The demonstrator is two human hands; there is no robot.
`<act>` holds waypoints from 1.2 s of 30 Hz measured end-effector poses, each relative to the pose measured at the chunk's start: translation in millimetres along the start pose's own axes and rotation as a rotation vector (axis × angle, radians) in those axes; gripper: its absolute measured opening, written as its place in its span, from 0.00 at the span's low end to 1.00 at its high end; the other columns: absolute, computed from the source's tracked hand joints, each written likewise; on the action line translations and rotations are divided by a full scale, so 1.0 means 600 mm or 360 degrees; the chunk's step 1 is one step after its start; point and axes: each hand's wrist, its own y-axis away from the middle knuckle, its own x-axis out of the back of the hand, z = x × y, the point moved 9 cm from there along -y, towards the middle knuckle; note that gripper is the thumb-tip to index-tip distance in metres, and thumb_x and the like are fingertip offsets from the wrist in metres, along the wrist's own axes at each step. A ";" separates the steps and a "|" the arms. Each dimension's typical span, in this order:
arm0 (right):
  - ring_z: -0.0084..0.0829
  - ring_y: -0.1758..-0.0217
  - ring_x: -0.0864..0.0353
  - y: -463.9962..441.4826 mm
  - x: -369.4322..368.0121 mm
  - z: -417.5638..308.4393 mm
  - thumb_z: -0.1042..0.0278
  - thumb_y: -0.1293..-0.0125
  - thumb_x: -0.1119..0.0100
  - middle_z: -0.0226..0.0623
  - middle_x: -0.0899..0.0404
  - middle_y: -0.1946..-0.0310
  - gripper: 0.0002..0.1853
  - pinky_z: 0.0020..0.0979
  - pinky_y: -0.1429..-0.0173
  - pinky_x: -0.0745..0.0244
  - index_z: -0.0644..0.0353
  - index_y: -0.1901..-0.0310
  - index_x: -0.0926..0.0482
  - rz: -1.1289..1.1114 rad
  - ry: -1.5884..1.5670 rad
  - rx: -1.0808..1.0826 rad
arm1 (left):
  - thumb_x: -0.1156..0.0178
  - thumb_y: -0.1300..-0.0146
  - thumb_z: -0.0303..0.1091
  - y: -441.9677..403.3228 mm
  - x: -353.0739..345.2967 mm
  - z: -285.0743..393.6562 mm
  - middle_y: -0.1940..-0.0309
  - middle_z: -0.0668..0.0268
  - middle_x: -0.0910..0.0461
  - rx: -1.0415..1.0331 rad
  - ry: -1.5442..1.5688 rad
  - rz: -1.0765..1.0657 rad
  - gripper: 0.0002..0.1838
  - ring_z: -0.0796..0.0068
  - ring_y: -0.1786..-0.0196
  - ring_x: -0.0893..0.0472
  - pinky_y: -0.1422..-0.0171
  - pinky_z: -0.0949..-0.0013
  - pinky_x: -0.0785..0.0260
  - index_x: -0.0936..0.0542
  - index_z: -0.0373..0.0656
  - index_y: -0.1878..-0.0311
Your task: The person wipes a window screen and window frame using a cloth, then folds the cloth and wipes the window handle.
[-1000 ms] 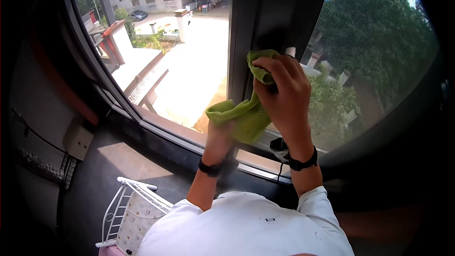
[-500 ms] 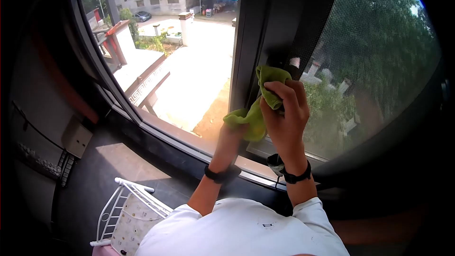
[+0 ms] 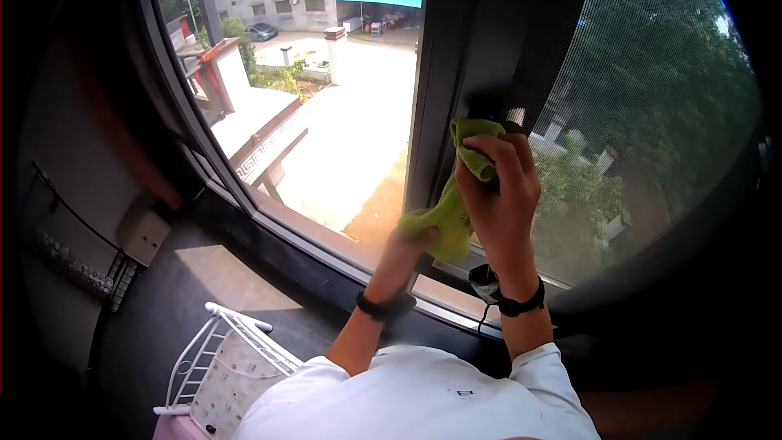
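A green cloth [image 3: 450, 226] is bunched against the dark window frame [image 3: 456, 57] and hangs down between my hands. My right hand [image 3: 507, 183] is closed on its upper, folded end, near the edge of the mesh screen. Lower and to the left, my left hand [image 3: 410, 246] grips the bottom end of the cloth; it is blurred and its fingers are mostly hidden by the fabric. Each wrist wears a black band. Beside the right wrist, a small dark object [image 3: 484, 283] with a thin cord sits by the sill.
The mesh screen [image 3: 652, 106] covers the right side of the window. A metal track [image 3: 309, 243] runs along the sill. Below left stands a white metal-railed chair [image 3: 232, 367] with a patterned cushion. A wall socket [image 3: 145, 232] is at the left. Outside are a building and a parked car.
The view has turned slightly, so the window scene sits further right and lower. Both hands keep hold of the green cloth, with little movement against the frame.
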 end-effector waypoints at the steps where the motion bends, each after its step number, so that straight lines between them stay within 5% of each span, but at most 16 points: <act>1: 0.32 0.74 0.23 -0.008 -0.005 0.005 0.79 0.55 0.36 0.34 0.28 0.69 0.17 0.28 0.74 0.27 0.54 0.62 0.24 -0.0050 -0.0032 -0.0019 | 0.45 0.35 0.29 0.002 -0.007 0.004 0.52 0.66 0.24 0.0017 0.0067 -0.0034 0.17 0.80 0.51 0.25 0.46 0.74 0.33 0.30 0.36 0.44; 9: 0.31 0.75 0.24 0.003 0.005 0.001 0.79 0.54 0.36 0.34 0.28 0.69 0.15 0.28 0.74 0.28 0.55 0.62 0.24 -0.0018 -0.0003 -0.0017 | 0.46 0.34 0.30 0.007 -0.027 -0.022 0.56 0.70 0.23 0.0164 -0.0263 -0.0205 0.15 0.82 0.54 0.25 0.49 0.75 0.31 0.28 0.36 0.46; 17: 0.32 0.73 0.23 0.006 -0.004 0.022 0.80 0.55 0.36 0.33 0.28 0.68 0.16 0.28 0.72 0.28 0.55 0.62 0.24 -0.0062 -0.0031 -0.0117 | 0.46 0.34 0.32 0.010 -0.042 -0.003 0.64 0.68 0.23 0.0155 0.0110 -0.0246 0.16 0.81 0.70 0.23 0.70 0.75 0.29 0.29 0.39 0.44; 21: 0.29 0.72 0.23 0.041 0.029 0.030 0.79 0.51 0.35 0.33 0.26 0.68 0.14 0.25 0.70 0.27 0.57 0.61 0.24 -0.0028 -0.0015 -0.0105 | 0.46 0.35 0.30 0.006 0.006 0.007 0.60 0.64 0.23 -0.0009 0.0257 0.0104 0.21 0.72 0.74 0.21 0.77 0.71 0.29 0.33 0.40 0.40; 23: 0.25 0.69 0.22 0.068 0.052 0.074 0.75 0.47 0.34 0.35 0.24 0.67 0.12 0.23 0.68 0.27 0.59 0.60 0.25 0.0039 -0.0321 -0.0547 | 0.49 0.34 0.31 -0.006 0.050 0.016 0.57 0.61 0.22 -0.0161 0.0511 0.0095 0.17 0.71 0.71 0.20 0.72 0.70 0.27 0.31 0.40 0.43; 25: 0.22 0.64 0.22 0.074 0.085 0.090 0.70 0.43 0.34 0.34 0.23 0.65 0.12 0.22 0.64 0.27 0.61 0.59 0.25 -0.0016 -0.0254 -0.0544 | 0.49 0.34 0.33 -0.012 0.054 0.074 0.56 0.59 0.22 -0.0304 0.0525 0.0065 0.14 0.65 0.61 0.19 0.59 0.66 0.26 0.29 0.41 0.47; 28: 0.22 0.61 0.23 0.071 0.136 0.105 0.70 0.43 0.34 0.32 0.23 0.63 0.14 0.22 0.61 0.27 0.59 0.56 0.24 0.0097 -0.0285 -0.0590 | 0.47 0.36 0.34 -0.028 0.069 0.132 0.53 0.57 0.22 -0.0471 0.0486 0.0131 0.16 0.63 0.56 0.20 0.56 0.65 0.27 0.29 0.39 0.47; 33: 0.23 0.57 0.23 0.090 0.206 0.138 0.71 0.41 0.36 0.33 0.24 0.59 0.19 0.25 0.56 0.25 0.57 0.48 0.27 0.0201 -0.0107 -0.0815 | 0.43 0.43 0.21 -0.047 -0.019 0.232 0.57 0.64 0.24 -0.0866 -0.0306 0.0210 0.18 0.77 0.54 0.23 0.51 0.73 0.27 0.30 0.37 0.48; 36: 0.25 0.56 0.23 0.111 0.241 0.145 0.80 0.45 0.38 0.34 0.25 0.59 0.22 0.26 0.53 0.26 0.58 0.47 0.28 0.0242 -0.0010 -0.0815 | 0.42 0.45 0.19 -0.060 -0.064 0.226 0.56 0.65 0.26 -0.0847 -0.0125 0.0155 0.21 0.77 0.54 0.24 0.50 0.73 0.29 0.32 0.38 0.47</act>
